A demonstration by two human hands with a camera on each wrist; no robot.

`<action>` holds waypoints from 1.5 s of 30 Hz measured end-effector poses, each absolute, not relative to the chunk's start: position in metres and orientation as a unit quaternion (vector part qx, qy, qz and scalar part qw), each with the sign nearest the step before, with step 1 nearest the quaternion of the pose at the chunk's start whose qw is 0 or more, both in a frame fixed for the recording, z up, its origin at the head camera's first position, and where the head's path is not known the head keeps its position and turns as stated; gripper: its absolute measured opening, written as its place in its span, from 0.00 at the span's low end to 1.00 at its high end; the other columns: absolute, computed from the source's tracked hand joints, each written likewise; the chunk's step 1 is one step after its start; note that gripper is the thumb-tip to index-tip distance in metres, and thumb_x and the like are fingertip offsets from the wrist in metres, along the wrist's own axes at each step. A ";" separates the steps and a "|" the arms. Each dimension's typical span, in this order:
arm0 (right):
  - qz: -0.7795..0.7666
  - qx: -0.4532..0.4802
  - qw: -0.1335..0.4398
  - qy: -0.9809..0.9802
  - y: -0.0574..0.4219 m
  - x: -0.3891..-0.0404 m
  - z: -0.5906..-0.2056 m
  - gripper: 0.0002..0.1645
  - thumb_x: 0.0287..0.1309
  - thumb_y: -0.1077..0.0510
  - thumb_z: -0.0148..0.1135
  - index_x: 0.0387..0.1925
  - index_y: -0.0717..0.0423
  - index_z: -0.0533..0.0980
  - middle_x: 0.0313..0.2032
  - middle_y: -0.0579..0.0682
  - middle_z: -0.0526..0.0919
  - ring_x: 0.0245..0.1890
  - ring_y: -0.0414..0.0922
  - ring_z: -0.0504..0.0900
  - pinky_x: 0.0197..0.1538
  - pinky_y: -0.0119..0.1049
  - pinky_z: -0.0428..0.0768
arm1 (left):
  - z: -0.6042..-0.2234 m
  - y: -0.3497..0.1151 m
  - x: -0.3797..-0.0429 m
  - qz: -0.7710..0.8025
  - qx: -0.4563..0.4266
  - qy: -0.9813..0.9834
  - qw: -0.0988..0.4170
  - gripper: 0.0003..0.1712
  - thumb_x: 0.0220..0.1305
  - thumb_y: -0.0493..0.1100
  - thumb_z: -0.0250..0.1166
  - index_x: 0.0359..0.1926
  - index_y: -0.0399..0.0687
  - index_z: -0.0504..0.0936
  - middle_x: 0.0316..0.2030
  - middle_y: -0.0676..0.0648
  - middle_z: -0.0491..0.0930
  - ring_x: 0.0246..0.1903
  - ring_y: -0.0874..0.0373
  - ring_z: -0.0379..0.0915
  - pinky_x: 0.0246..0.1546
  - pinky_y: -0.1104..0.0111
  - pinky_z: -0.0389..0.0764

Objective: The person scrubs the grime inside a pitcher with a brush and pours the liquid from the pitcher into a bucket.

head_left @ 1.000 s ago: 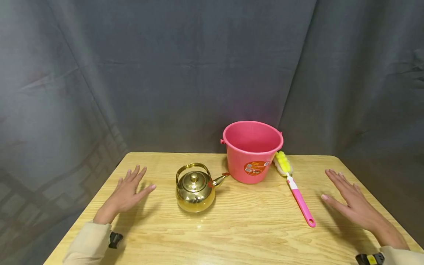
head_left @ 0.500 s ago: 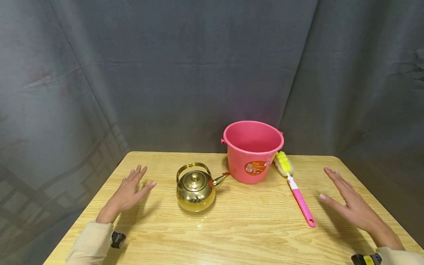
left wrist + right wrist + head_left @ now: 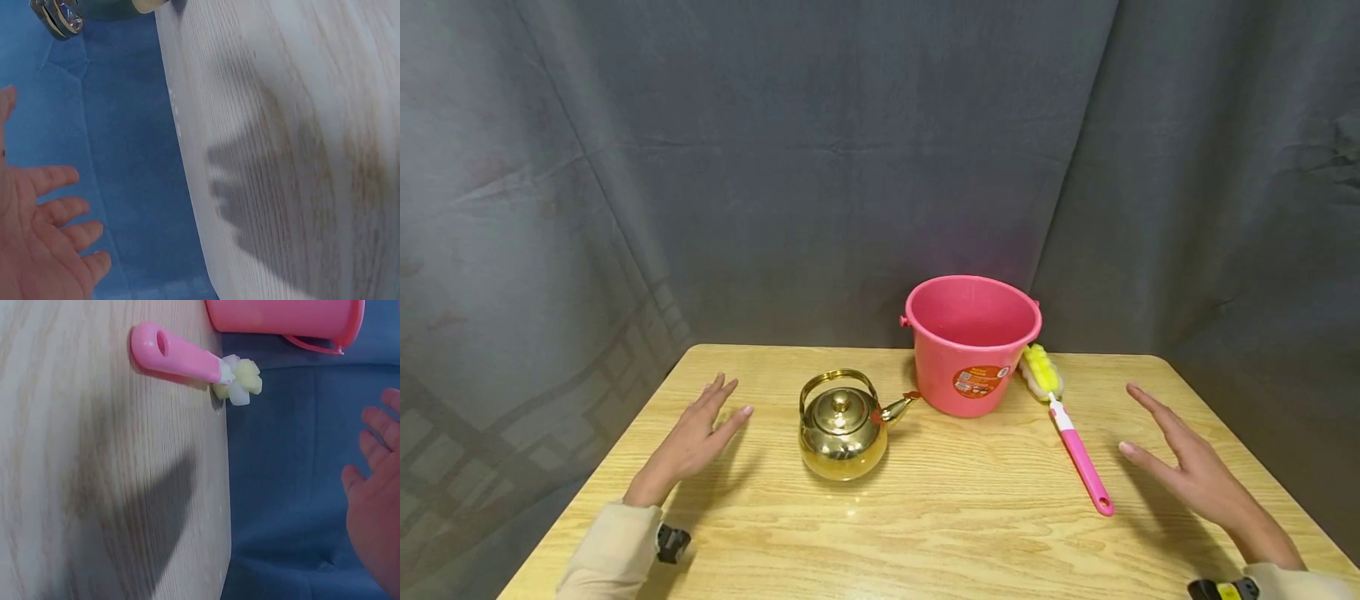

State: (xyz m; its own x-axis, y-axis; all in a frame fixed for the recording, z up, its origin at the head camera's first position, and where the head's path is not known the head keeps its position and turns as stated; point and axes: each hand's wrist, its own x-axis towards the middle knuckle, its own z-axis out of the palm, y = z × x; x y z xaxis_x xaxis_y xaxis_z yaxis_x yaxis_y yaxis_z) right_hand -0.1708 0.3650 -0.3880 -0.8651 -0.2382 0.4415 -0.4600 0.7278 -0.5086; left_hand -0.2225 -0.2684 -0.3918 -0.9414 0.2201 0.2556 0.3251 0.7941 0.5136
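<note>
My left hand (image 3: 688, 442) hovers over the left side of the table with its fingers spread, holding nothing. To its right stands a shiny gold teapot (image 3: 842, 450), lid on, handle up, spout pointing right toward a pink bucket (image 3: 940, 367). The right hand (image 3: 1198, 475) is held above the table's right side, fingers extended and thumb apart, also holding nothing. Nearest to it lies a cleaning brush (image 3: 1082, 462) with a pink handle and a yellow and white sponge head beside the bucket. In the right wrist view the brush handle (image 3: 181, 355) points away from the bucket.
The wooden table (image 3: 865, 550) has rounded far corners. Behind it hangs a grey curtain (image 3: 850, 167), which also covers both sides. The bucket stands near the far edge, its mouth facing up. A dark strap (image 3: 672, 543) is on the left wrist.
Both hands have shifted slightly inward, the right one a little more to the left, and its fingers look closer together. Teapot, bucket and brush stay where they were.
</note>
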 end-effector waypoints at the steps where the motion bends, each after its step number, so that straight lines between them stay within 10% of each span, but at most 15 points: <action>1: 0.317 0.190 0.175 -0.913 0.364 -0.170 -0.388 0.48 0.63 0.61 0.62 0.76 0.40 0.48 0.72 0.59 0.53 0.66 0.23 0.44 0.63 0.20 0.40 | -0.392 -0.268 -0.223 -0.287 -0.144 -0.942 0.092 0.41 0.73 0.57 0.50 0.72 0.31 0.55 0.71 0.27 0.45 0.69 0.28 0.39 0.62 0.33 0.45; 15: 0.321 0.205 0.190 -0.905 0.355 -0.168 -0.386 0.42 0.61 0.64 0.63 0.74 0.46 0.58 0.69 0.35 0.60 0.64 0.22 0.52 0.57 0.14 0.48 | -0.396 -0.261 -0.223 -0.295 -0.135 -0.941 0.092 0.40 0.75 0.58 0.47 0.71 0.28 0.55 0.70 0.25 0.49 0.65 0.26 0.48 0.60 0.35 0.55; 45: 0.305 0.199 0.190 -0.912 0.332 -0.168 -0.382 0.38 0.59 0.59 0.67 0.70 0.44 0.66 0.64 0.42 0.70 0.60 0.19 0.56 0.55 0.13 0.53 | -0.393 -0.249 -0.225 -0.343 -0.126 -0.923 0.123 0.35 0.77 0.55 0.44 0.68 0.28 0.63 0.64 0.26 0.62 0.63 0.29 0.57 0.60 0.38 0.61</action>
State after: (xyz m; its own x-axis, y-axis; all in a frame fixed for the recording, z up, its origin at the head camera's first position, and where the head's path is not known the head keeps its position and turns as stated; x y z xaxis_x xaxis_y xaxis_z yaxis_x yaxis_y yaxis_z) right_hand -0.1678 0.3318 -0.3820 -0.8488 -0.2473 0.4673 -0.4789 0.7341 -0.4815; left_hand -0.2250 -0.2493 -0.3932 -0.9380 0.1480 0.3134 0.3167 0.7333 0.6016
